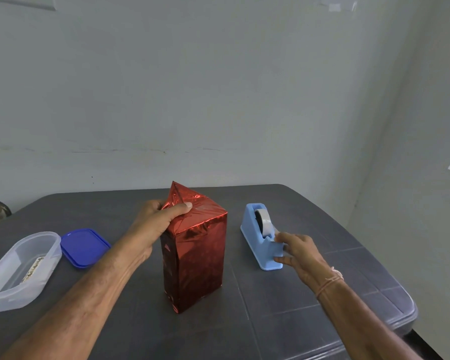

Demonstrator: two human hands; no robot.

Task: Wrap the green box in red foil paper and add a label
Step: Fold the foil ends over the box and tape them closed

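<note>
Red foil paper [195,258] covers the green box on every side that shows, so no green is visible. The parcel stands upright on its end near the middle of the dark counter [296,320]. The step in hand looks like closing the top end with tape.

The left hand [153,222] is clamped on the top of the parcel. Its thumb [182,207] presses folded foil against the top face, and a triangular flap [178,193] stands up just behind it. The right hand [300,253] is well apart from the left, at the cutter end of the blue tape dispenser [255,229]. One finger sits above the blade and the thumb lower on the side; whether it already pinches the tape end cannot be told.

Foil of this kind is likely to be slick and springy, so the left thumb should not lift until tape bridges the fold. With no spare hand to steady the dispenser, the strip is best drawn out short and torn down against the blade, so the base does not slide or tip. The upright flap wants a firm crease along the box edge before it comes down. The tape should then go half on the flap and half on the face, rubbed from its middle outwards to avoid wrinkles.

The label [33,268] lies inside the clear container [51,255] at the left, beside its blue lid [85,246]. It is not yet needed.
</note>
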